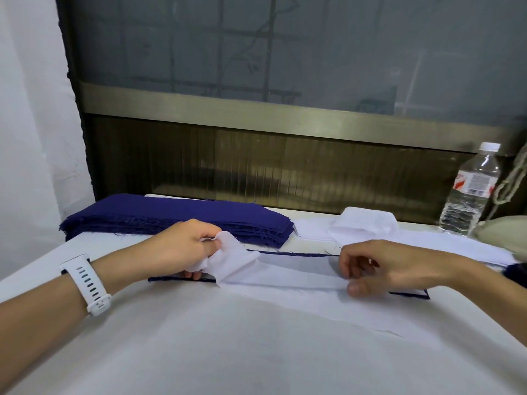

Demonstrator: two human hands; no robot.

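Observation:
A long white fabric strip [285,276] lies over a navy blue strip [291,254] on the white-covered table [228,352]; only the navy edges show around it. My left hand [185,246], with a white watch on its wrist, pinches the strip's lifted, crumpled left end. My right hand [368,266] pinches the white strip near its right end, thumb on the near edge and fingers curled above it.
A stack of navy fabric pieces [176,218] lies behind my left hand. White strips and a folded white piece [365,223] lie at the back right. A clear water bottle [470,192] stands at the far right, by the dark window frame.

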